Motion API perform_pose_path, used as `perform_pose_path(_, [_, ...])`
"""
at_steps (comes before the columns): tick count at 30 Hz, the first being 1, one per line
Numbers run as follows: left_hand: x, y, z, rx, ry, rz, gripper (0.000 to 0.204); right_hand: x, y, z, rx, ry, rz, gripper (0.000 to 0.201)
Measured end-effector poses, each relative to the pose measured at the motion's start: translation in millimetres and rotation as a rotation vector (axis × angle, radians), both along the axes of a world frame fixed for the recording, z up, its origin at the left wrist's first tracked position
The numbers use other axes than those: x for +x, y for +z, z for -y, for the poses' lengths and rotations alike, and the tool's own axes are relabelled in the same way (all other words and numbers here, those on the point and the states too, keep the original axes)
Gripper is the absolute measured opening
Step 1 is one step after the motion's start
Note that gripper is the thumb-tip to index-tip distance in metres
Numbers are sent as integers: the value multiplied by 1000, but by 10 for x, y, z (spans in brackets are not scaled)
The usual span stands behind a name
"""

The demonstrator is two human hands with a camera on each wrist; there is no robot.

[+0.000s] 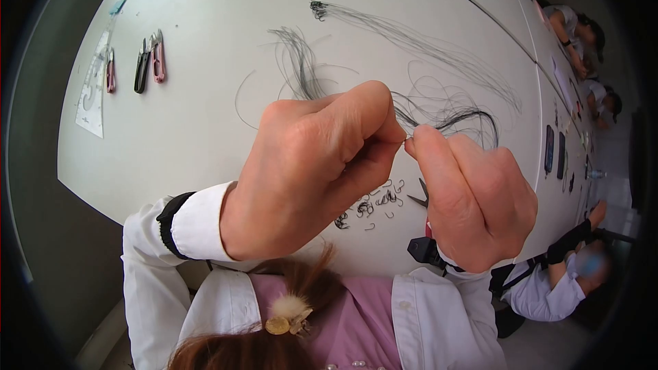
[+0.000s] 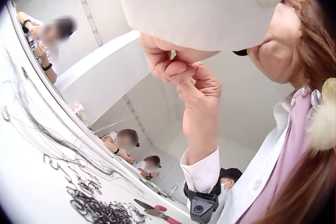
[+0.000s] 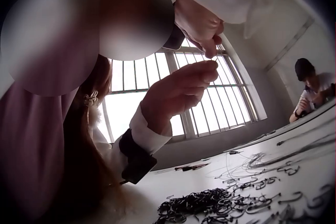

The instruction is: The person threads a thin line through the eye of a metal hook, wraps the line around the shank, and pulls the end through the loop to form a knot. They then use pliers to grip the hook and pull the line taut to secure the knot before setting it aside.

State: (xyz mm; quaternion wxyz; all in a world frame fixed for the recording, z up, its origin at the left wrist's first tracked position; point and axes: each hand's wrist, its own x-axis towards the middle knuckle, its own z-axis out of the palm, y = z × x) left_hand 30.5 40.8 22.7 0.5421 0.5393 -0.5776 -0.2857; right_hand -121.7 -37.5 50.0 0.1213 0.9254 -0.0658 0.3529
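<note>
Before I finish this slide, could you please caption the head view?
Left hand and right hand pinch a tiny thing above a white table with hooks, dark strands and snips.

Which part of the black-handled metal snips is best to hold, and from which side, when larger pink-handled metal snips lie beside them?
I would grip the black-handled metal snips across the middle of the handles, coming from the near left. Their metal blades point toward the far side, and the pink-handled metal snips lie close on the right, probably leaving less room there.
</note>
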Motion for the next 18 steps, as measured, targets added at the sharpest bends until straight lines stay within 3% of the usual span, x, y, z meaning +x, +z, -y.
perform_pose_path(5, [18,30,-11,45,-50,-18,11,-6,-86,181,93,70,62,25])
perform_pose_path(10, [16,34,-11,53,-55,-34,11,46,-158,171,478,53,216,17])
perform_pose_path(18, [27,11,-42,-16,1,91,6,40,-98,176,931,32,114,6])
